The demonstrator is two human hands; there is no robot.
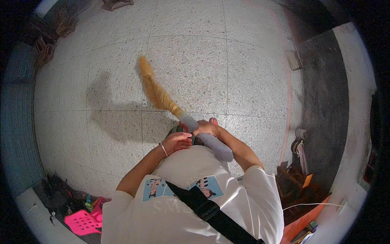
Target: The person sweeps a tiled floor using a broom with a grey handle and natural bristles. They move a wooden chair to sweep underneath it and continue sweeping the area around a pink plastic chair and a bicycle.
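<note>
A broom with long tan bristles (155, 90) and a thick grey handle (216, 147) slants across in front of my body. Its bristle end points up and to the left over the floor, and the handle end comes back near my shirt. My right hand (206, 128) is wrapped round the handle below the bristles. Just left of the handle is my left hand (178, 141), with a pale band at the wrist, its fingers stretched out and holding nothing.
Speckled floor tiles (187, 69) spread ahead, with my shadow on the left. A pink plastic item (83, 223) lies at the lower left. Wooden furniture (293, 179) and a white cable (315, 204) are at the lower right. A dark strip runs along the right wall.
</note>
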